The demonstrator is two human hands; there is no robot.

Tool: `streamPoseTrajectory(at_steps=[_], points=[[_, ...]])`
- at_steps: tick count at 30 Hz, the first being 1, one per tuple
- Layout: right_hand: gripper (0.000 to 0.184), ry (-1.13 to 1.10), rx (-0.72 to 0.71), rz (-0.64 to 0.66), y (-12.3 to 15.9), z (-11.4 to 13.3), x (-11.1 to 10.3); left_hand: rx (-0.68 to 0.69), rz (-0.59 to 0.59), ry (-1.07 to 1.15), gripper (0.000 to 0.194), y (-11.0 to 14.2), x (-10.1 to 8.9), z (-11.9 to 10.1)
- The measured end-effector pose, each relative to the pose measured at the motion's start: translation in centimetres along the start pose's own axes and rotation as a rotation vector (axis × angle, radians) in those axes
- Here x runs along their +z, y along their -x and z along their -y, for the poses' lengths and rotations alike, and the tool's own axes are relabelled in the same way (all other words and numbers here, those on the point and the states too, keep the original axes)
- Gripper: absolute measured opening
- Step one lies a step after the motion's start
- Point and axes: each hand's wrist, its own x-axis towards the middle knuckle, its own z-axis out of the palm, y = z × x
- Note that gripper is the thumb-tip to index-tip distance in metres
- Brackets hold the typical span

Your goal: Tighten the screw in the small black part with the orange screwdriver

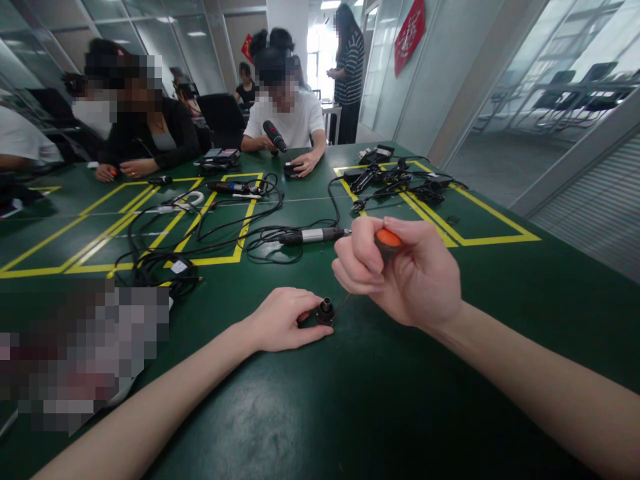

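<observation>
My left hand [283, 321] rests low over the green table [260, 413], its thumb and fingers pinching a small round black part [326, 312] with a short cylinder standing up on top. Held to the right and higher, my right hand [405, 273] is wrapped round a screwdriver [389, 239] with an orange-ended dark handle. Its thin shaft slants down and left toward the black part. Whether the tip touches the part I cannot tell.
Beyond my hands lies a black and silver electric screwdriver [313, 235] with its cord. Coiled cables [173, 270] are at the left, and more black cables and adapters [395, 180] at the back right. Across the table a person in white [310, 120] holds a power tool [275, 135].
</observation>
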Motion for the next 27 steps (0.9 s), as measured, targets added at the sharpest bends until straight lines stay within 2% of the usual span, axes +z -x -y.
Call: streamPoseTrajectory(at_steps=[8,14,16,23,27], points=[[0.024,-0.037,0.004,0.038,0.53,-0.16,-0.04,0.020,-0.007,0.015,0.033,-0.04,-0.21,-0.21],[0.047,0.006,-0.020,0.095,0.17,0.06,0.00,0.042,-0.022,0.010,0.033,-0.06,-0.11,-0.03],[0.045,-0.021,-0.010,0.075,0.21,0.09,0.07,0.026,-0.018,0.002,0.034,-0.04,-0.05,-0.01],[0.021,-0.090,0.017,0.055,0.64,-0.05,0.16,0.037,-0.039,0.011,0.033,-0.03,-0.05,-0.10],[0.031,-0.057,-0.019,0.060,0.43,-0.25,0.27,0.031,-0.039,0.009,0.034,-0.04,-0.14,-0.17]])
